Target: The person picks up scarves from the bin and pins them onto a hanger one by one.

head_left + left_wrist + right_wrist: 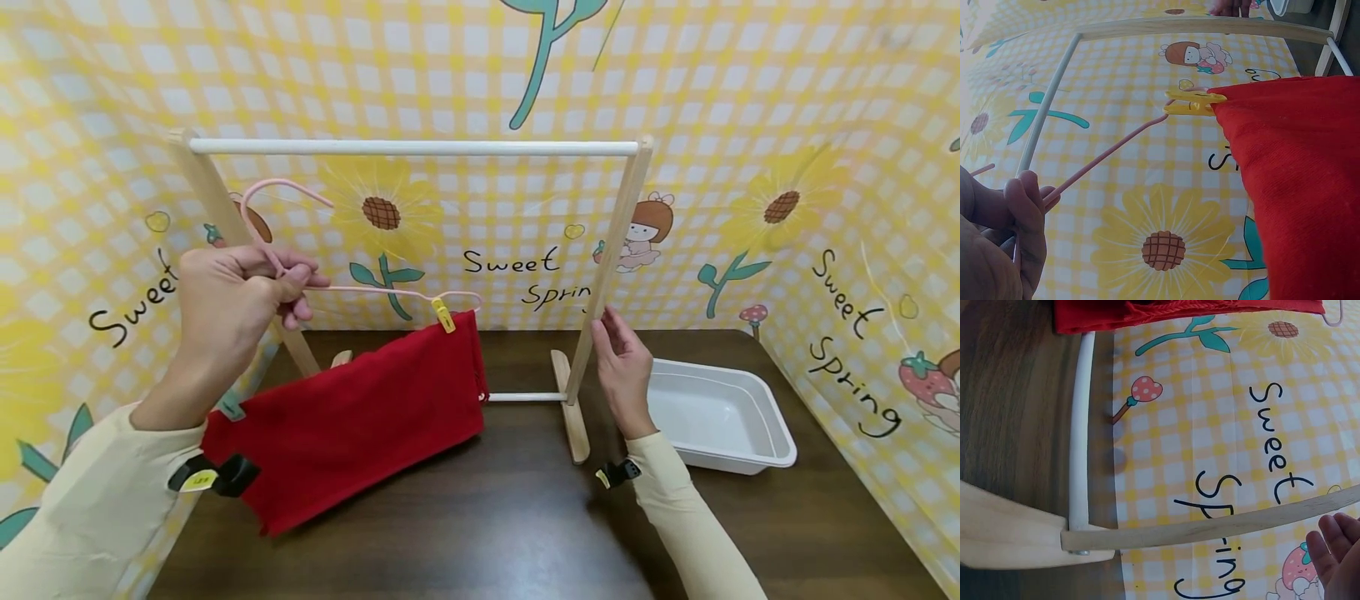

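My left hand [251,287] grips a pink clothes hanger [367,289] just below its hook, which points up and right in front of the rack. From the hanger a red cloth [360,417] hangs at a slant, its left side lower. A yellow clothespin [443,316] clips its right corner, and a pale green clothespin [232,407] sits at the left corner by my wrist. My right hand [624,367] is beside the right post of the wooden rack [609,258], fingertips right at the wood, holding nothing. In the right wrist view, its fingers [1329,540] show loosely bent near the post.
The rack's white top bar [420,148] runs across above the hanger, and a lower white bar [525,397] is partly behind the cloth. A white plastic basin [720,417] stands right of the rack on the dark wood table [480,533]. Patterned yellow checked sheeting [810,100] encloses the back and sides.
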The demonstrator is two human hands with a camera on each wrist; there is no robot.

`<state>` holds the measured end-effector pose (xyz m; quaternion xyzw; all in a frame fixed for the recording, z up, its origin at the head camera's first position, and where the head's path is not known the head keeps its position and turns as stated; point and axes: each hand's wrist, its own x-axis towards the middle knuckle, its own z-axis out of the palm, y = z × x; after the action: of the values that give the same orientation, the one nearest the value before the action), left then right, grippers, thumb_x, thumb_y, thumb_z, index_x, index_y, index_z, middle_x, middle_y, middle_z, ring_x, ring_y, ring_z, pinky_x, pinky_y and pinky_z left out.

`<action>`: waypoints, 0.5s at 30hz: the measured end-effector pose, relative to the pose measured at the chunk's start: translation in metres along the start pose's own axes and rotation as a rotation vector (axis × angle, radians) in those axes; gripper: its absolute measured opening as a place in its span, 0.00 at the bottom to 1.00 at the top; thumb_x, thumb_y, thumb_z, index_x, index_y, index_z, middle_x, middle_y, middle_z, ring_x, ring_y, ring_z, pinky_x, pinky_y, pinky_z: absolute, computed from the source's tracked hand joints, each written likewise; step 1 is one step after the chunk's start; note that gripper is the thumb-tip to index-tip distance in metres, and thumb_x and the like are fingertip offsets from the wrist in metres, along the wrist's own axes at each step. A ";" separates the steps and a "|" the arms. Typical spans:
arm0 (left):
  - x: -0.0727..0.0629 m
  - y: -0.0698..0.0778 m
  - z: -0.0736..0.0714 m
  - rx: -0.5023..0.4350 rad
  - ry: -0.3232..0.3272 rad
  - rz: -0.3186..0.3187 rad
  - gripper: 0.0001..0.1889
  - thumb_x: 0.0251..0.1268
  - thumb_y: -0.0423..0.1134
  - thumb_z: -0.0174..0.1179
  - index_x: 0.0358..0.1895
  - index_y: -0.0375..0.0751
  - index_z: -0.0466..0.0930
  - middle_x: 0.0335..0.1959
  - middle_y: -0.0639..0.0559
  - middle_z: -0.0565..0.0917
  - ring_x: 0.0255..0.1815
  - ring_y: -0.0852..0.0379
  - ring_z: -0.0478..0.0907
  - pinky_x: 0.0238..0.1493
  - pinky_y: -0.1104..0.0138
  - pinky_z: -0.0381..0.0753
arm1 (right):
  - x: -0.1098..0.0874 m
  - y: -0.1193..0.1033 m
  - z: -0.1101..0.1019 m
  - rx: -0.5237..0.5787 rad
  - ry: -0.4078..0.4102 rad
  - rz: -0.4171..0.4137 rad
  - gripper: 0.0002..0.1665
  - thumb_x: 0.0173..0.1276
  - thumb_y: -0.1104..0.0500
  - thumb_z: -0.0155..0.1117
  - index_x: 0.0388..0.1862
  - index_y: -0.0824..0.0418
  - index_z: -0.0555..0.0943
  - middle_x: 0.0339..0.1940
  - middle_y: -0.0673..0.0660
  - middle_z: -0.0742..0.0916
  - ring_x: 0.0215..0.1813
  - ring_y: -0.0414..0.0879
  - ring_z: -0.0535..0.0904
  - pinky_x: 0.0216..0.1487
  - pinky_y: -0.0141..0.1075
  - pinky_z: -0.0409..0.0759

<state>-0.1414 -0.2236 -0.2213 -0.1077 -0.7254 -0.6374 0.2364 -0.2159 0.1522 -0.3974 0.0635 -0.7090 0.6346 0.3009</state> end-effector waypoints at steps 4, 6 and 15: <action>-0.001 -0.001 0.002 -0.008 -0.005 0.003 0.09 0.61 0.24 0.68 0.25 0.21 0.84 0.24 0.49 0.90 0.11 0.57 0.80 0.13 0.72 0.81 | 0.003 0.001 0.002 -0.005 -0.018 0.035 0.24 0.76 0.66 0.59 0.67 0.77 0.73 0.60 0.75 0.83 0.47 0.20 0.78 0.51 0.14 0.78; -0.001 -0.002 0.002 -0.011 -0.010 0.006 0.09 0.61 0.24 0.68 0.25 0.21 0.83 0.24 0.50 0.90 0.11 0.57 0.80 0.13 0.71 0.81 | 0.003 0.001 0.002 -0.021 -0.024 0.044 0.25 0.77 0.66 0.58 0.68 0.77 0.72 0.60 0.76 0.82 0.47 0.19 0.77 0.52 0.13 0.77; 0.000 -0.002 0.003 0.002 -0.012 0.013 0.09 0.62 0.24 0.68 0.25 0.21 0.84 0.24 0.50 0.90 0.10 0.57 0.80 0.13 0.71 0.81 | 0.003 0.000 0.003 -0.076 -0.037 0.078 0.24 0.79 0.64 0.55 0.69 0.75 0.73 0.58 0.75 0.84 0.43 0.19 0.76 0.47 0.13 0.75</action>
<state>-0.1429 -0.2214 -0.2230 -0.1161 -0.7269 -0.6343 0.2363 -0.2193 0.1501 -0.3958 0.0359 -0.7398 0.6174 0.2650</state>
